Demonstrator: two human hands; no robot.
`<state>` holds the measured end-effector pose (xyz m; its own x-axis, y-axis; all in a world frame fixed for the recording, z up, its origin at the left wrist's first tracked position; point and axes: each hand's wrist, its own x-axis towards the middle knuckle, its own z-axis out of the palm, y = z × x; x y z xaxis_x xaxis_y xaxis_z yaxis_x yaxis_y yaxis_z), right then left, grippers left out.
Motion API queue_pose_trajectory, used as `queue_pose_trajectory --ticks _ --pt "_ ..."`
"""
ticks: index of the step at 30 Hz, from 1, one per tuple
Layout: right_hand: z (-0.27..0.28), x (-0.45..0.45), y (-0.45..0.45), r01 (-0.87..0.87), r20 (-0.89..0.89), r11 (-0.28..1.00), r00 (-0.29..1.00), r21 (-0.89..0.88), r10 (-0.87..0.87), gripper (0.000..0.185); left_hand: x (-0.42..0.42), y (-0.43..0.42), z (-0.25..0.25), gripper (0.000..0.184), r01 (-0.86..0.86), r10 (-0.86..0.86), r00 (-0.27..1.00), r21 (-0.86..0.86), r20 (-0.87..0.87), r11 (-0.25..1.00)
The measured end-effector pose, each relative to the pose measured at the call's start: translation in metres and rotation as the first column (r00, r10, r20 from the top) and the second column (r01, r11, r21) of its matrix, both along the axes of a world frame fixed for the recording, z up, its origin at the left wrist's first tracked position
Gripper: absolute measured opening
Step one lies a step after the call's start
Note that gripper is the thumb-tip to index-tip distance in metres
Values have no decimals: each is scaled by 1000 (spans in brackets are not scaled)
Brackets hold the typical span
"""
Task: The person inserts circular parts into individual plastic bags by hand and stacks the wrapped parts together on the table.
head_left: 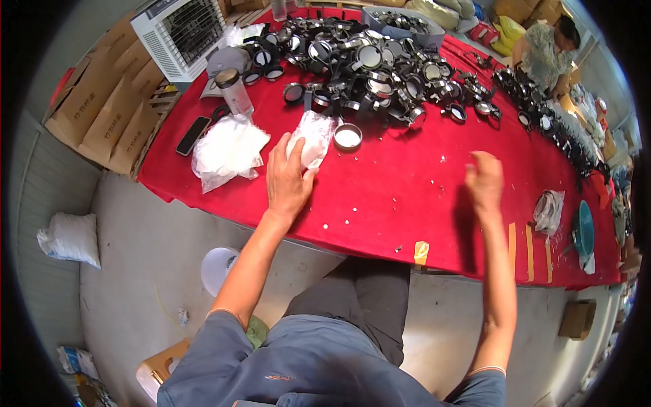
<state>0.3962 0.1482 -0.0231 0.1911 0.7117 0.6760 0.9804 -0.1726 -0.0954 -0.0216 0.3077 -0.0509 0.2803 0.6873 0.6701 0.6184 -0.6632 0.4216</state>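
My left hand [288, 180] rests on the red cloth with its fingers spread, the fingertips touching the edge of a clear plastic bag with white contents [316, 139]. Right beside that bag is a round metal-rimmed piece [348, 137]. My right hand [486, 182] is raised over the right part of the cloth, its fingers curved, a gap between thumb and forefinger, and nothing visible in it. Left of my left hand lies a heap of white plastic bags [229, 152]. A big pile of round metal-rimmed pieces with black straps [369, 57] covers the back of the table.
A lidded clear jar [234, 91], a phone [194, 136] and a grey cap [227, 61] are at the left. Near the right end are a crumpled bag [548, 211] and a teal basin [584, 230]. A person [546, 54] is at the far right.
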Motion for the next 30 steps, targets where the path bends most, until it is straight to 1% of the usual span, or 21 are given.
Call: queue_pose_trajectory --ticks 1,3,4,5,7,9,10,11,13,14,16,17,18,19,21,23,24,25,27,28,30 --pt "-3 -33 22 -152 -31 988 988 10 152 40 -4 10 -8 52 -19 19 1000 -12 15 1000" --pt "-14 -92 70 -335 -50 942 941 -20 334 45 -15 28 -31 40 50 -51 998 -35 -38 998" --pt "-17 -120 87 -367 -85 925 929 -94 360 45 -14 29 -32 28 29 -29 1000 14 -5 999" --pt "-12 -147 99 -418 -99 896 908 -146 408 48 -14 28 -31 26 42 -42 999 11 21 999" --pt "-36 -177 135 -459 -126 877 887 -143 444 51 -12 24 -26 17 49 -53 996 50 75 998" --pt "-46 -196 153 -368 -42 908 929 -199 368 45 -14 19 -23 16 43 -52 989 63 139 997" --pt "-49 -200 157 -325 5 921 943 -216 334 34 -16 19 -23 16 39 -52 978 69 202 997" --pt "-51 -198 157 -325 9 921 942 -214 334 34 -18 19 -23 16 38 -52 977 72 204 997" --pt "-54 -195 152 -423 -75 872 905 -247 418 24 -21 22 -26 15 60 -59 947 9 315 998" --pt "-49 -197 142 -513 12 851 856 -115 517 20 -23 24 -31 15 72 -58 927 -24 371 997" --pt "-36 -203 117 -571 -79 810 821 -130 566 19 -26 23 -31 16 25 -24 948 2 318 1000" --pt "-31 -205 102 -565 -78 817 825 -117 560 18 -23 17 -22 17 34 -19 964 -52 265 998" --pt "-26 -207 87 -521 -104 839 854 -155 510 18 -20 13 -16 18 43 -20 977 -105 210 994" --pt "-22 -209 72 -472 -128 860 882 -196 454 18 -16 11 -15 22 65 -52 983 -67 176 996" --pt "-15 -218 46 -431 -167 889 899 -158 406 17 -7 -5 0 30 120 -112 992 -136 63 983" --pt "-13 -227 28 -414 -216 901 899 -134 381 17 11 -16 5 42 264 -223 963 -389 148 883" --pt "-16 -231 22 -400 -233 911 900 -105 368 18 20 -22 8 47 330 -251 943 -511 218 794" --pt "-17 -236 17 -390 -250 918 898 -75 361 19 23 -29 23 64 340 -290 937 -694 195 634" --pt "-18 -247 9 -363 -312 931 889 -37 334 21 33 -40 21 80 410 -321 905 -776 280 479" --pt "-17 -252 5 -359 -358 933 873 -12 331 22 37 -42 16 92 552 -406 822 -736 400 392" --pt "-11 -255 -2 -335 -438 941 854 -47 282 18 37 -53 8 93 708 -363 680 -699 637 100"
